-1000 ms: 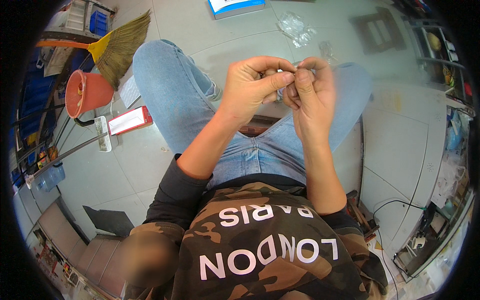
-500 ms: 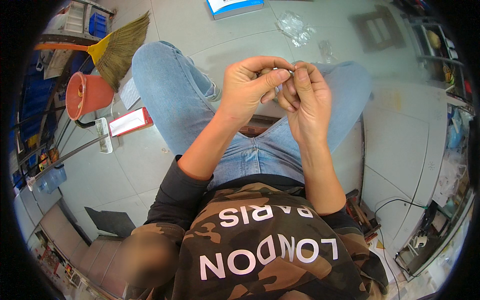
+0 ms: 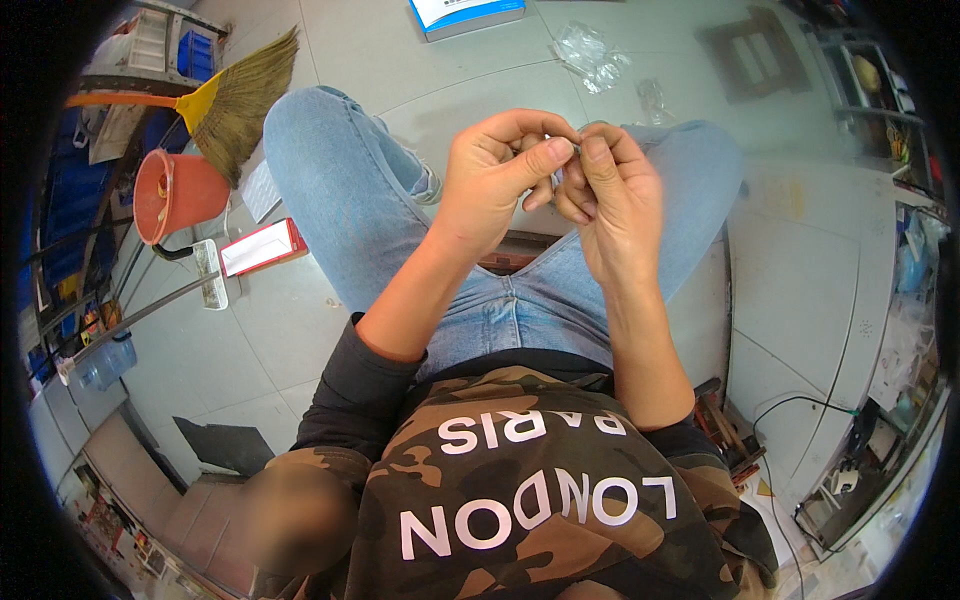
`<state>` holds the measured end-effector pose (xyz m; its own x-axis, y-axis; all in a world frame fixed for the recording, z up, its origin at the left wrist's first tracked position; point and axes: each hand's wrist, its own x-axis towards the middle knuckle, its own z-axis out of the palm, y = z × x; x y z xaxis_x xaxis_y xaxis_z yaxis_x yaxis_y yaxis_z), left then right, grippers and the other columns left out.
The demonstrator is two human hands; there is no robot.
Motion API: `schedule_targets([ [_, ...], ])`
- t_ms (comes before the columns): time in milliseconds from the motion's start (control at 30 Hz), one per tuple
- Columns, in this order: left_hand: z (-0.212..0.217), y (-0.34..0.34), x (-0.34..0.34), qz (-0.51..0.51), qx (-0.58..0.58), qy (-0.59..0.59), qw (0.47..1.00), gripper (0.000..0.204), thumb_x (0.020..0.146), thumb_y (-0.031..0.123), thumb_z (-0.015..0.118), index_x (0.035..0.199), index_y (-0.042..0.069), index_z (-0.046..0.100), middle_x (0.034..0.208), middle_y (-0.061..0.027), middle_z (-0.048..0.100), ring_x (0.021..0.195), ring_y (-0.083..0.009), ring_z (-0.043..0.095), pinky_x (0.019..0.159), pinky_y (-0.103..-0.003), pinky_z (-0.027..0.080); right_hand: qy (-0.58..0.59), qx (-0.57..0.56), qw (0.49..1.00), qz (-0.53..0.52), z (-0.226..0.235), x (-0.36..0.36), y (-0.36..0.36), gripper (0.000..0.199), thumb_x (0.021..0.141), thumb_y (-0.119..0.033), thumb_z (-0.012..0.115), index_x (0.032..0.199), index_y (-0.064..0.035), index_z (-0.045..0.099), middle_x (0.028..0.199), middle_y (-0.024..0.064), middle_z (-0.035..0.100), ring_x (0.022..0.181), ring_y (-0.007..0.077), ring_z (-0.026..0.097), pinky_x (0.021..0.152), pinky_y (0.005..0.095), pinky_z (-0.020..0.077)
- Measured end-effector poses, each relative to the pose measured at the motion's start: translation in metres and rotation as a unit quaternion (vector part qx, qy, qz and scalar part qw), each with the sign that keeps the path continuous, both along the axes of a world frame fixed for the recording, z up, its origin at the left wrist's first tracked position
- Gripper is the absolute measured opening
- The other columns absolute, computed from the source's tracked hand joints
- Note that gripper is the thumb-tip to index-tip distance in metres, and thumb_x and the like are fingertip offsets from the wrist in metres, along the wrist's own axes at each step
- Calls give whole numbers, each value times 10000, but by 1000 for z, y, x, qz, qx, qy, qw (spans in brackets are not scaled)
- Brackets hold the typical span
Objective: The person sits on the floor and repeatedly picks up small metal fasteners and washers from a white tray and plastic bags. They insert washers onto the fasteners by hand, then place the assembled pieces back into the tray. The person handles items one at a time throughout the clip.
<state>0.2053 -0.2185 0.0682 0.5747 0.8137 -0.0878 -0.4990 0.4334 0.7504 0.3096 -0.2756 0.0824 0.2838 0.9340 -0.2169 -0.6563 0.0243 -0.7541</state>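
Observation:
Above my lap, in front of my blue jeans (image 3: 340, 190), both hands meet with their fingertips touching or nearly so. My left hand (image 3: 503, 170) is closed, its thumb and index finger pinched together toward the right. Facing it, my right hand (image 3: 617, 185) is closed too, with the thumb pressed against the index finger and the other fingers curled. Something tiny and pale shows between the fingertips, too small and too covered to name.
At the left stand a straw broom (image 3: 240, 105), a red bucket (image 3: 185, 195) and a red and white box (image 3: 262, 248). A blue and white box (image 3: 468, 18) lies ahead on the tiled floor, near clear plastic bags (image 3: 590, 58). Grey cabinet panels (image 3: 800, 260) are at the right.
My fingertips have shifted very slightly to the left and the pinch has tilted a little. Both hands stay closed and together; the view itself has moved slightly.

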Motion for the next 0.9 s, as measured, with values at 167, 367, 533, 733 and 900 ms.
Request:
schedule_targets([
  [167,-1,0,1,22,44,24,999,149,789,73,603,892,-34,588,630,-32,549,481,-56,437,400,-174,315,15,-18,1000,2,0,0,-1,179,826,-163,593,870,-5,522,649,7,492,463,24,333,388,173,250],
  [367,-1,3,-2,-30,-70,-28,997,129,788,61,590,886,-24,583,568,16,472,445,-36,353,392,-179,288,-77,-18,997,0,-1,4,-2,176,801,-135,622,867,11,548,654,20,515,488,21,377,391,159,255],
  [533,-2,6,-5,-92,-128,-78,984,99,793,62,577,864,-8,571,570,35,434,437,-19,301,385,-183,276,-100,-20,994,32,-1,10,-1,181,799,-134,624,870,17,553,641,16,505,494,20,374,391,156,250],
  [733,1,4,-3,-83,-152,-87,981,99,798,68,585,863,-4,568,585,29,457,441,-19,314,388,-175,280,-63,-18,996,67,1,14,0,176,818,-150,600,865,12,550,648,10,492,486,24,356,395,159,247],
  [900,4,-1,1,-1,-14,29,999,142,788,67,605,899,-21,583,585,26,468,467,-26,375,403,-170,283,64,-4,995,77,-1,14,0,143,834,-141,577,864,-6,541,653,10,488,484,37,353,394,166,256],
])
